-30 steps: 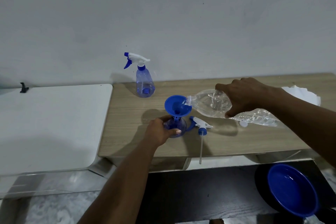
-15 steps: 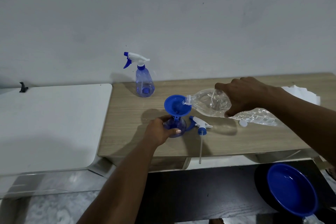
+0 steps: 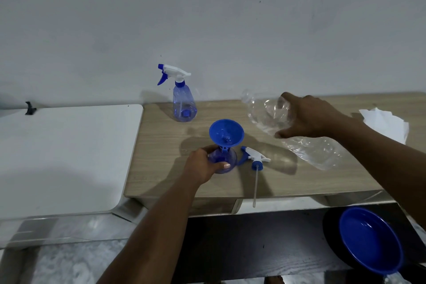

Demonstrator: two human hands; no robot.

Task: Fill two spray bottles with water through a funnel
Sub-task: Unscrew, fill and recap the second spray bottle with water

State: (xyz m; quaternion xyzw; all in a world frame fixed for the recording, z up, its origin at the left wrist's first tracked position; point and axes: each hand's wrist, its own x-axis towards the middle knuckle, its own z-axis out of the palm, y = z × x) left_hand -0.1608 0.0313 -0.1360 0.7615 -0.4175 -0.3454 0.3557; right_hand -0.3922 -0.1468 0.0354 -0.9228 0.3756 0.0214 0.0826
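A blue funnel (image 3: 226, 132) stands in the neck of an open blue spray bottle (image 3: 227, 160) on the wooden table (image 3: 161, 145). My left hand (image 3: 202, 166) is wrapped around that bottle. My right hand (image 3: 306, 117) grips a clear crumpled water bottle (image 3: 265, 113), lifted to the right of the funnel with its mouth tilted up and to the left, away from the funnel. The removed trigger sprayer (image 3: 254, 159) with its long tube lies just right of the open bottle. A second spray bottle (image 3: 183, 101) with its trigger head on stands upright near the wall.
White paper (image 3: 387, 122) lies at the table's right end. A white surface (image 3: 64, 157) adjoins the table on the left, with a small black hook (image 3: 30, 108) at its back. A blue bowl (image 3: 371, 240) sits low at the right on a dark surface.
My right hand has pulled the water bottle up and to the right, so its mouth has left the funnel and now tilts upward. My left hand has stayed on the spray bottle.
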